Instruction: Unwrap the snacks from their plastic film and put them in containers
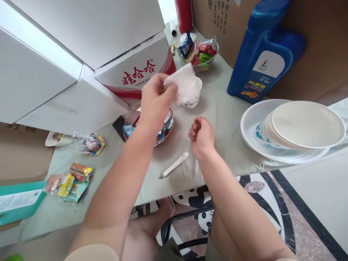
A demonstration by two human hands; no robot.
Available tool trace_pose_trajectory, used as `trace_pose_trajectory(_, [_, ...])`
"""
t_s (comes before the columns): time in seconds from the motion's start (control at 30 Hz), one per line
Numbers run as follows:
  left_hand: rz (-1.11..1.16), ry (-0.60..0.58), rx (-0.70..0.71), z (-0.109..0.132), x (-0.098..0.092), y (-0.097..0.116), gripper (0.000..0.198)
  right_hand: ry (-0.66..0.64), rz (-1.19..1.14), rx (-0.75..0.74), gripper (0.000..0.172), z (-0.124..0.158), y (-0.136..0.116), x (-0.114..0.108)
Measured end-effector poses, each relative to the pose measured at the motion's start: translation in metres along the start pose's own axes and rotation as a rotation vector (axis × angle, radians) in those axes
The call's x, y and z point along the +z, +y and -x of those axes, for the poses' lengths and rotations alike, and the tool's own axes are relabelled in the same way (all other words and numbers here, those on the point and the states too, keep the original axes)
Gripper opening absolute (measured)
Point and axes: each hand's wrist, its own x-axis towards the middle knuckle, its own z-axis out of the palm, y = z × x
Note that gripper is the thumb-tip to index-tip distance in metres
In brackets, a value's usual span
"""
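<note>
White tissue (pixel 184 84) pinched by the left fingers (pixel 170 92); right fingers (pixel 193 131) curled closed near a white cutter (pixel 175 165)

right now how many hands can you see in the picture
2: the left hand pinches a white tissue above the table, and the right hand is curled near the white-handled tool. No other hand shows.

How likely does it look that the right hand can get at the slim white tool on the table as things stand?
Probably yes. The right hand is close by, and nothing lies over the slim white tool. The left hand, holding a white tissue, is farther up, clear of it.
</note>
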Motion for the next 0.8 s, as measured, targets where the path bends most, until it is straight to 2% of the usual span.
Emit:
trace_pose_trajectory(0.07, [-0.031, -0.087, -0.101, -0.045, 0.022, -0.01, 0.015, 0.002, -0.06, 0.08, 0.007, -0.005, 0.0, 0.004])
trace_pose_trajectory(0.13, [-0.194, -0.042, -0.146, -0.077, 0.036, -0.027, 0.019, 0.021, -0.102, 0.157, 0.008, -0.01, -0.001, 0.007])
trace_pose_trajectory(0.2, [-0.309, -0.03, -0.171, -0.096, 0.04, -0.046, 0.031, 0.053, -0.124, 0.209, 0.01, -0.014, -0.001, 0.009])
trace_pose_trajectory(0.3, [-0.563, -0.101, -0.105, -0.109, 0.035, -0.068, 0.049, 0.055, -0.14, 0.236, 0.011, -0.018, 0.001, 0.012])
trace_pose_trajectory(0.37, [-0.725, -0.215, 0.005, -0.112, 0.032, -0.075, 0.047, 0.038, -0.146, 0.234, 0.012, -0.019, 0.002, 0.014])
trace_pose_trajectory(0.47, [-0.885, -0.482, 0.104, -0.114, 0.036, -0.071, 0.037, 0.018, -0.138, 0.233, 0.013, -0.019, 0.004, 0.015])
trace_pose_trajectory(0.53, [-0.967, -0.629, 0.09, -0.115, 0.044, -0.064, 0.033, 0.019, -0.135, 0.24, 0.013, -0.019, 0.004, 0.014])
trace_pose_trajectory(0.6, [-1.036, -0.711, 0.032, -0.119, 0.053, -0.059, 0.033, 0.035, -0.143, 0.25, 0.013, -0.019, 0.003, 0.013])
trace_pose_trajectory(0.67, [-1.085, -0.759, -0.056, -0.127, 0.06, -0.063, 0.032, 0.048, -0.149, 0.253, 0.012, -0.018, 0.002, 0.012])
trace_pose_trajectory(0.73, [-1.074, -0.753, -0.168, -0.138, 0.066, -0.075, 0.031, 0.051, -0.138, 0.248, 0.013, -0.018, 0.002, 0.012])
trace_pose_trajectory(0.8, [-0.946, -0.612, -0.262, -0.151, 0.073, -0.094, 0.032, 0.047, -0.118, 0.246, 0.013, -0.017, 0.003, 0.012])
